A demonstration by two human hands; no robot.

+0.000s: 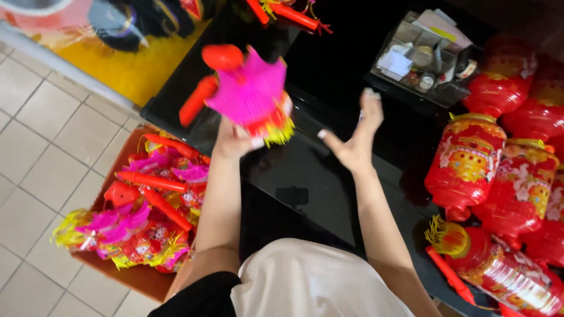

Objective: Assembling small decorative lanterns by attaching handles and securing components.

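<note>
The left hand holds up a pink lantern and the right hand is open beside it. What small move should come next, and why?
Probably bring the right hand across to the pink lantern and take hold of its lower end. The left hand grips it alone from below, with its orange handle sticking out to the side, and the right hand is open, empty and apart from it, above the black table.

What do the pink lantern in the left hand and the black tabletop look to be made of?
Pink lantern: likely moulded plastic, with a smooth, saturated pink top, a red handle and a yellow fringe that looks like tinsel or paper; the blur leaves that open. Black tabletop: glossy, mirror-like reflections suggest glass or lacquer.
</note>
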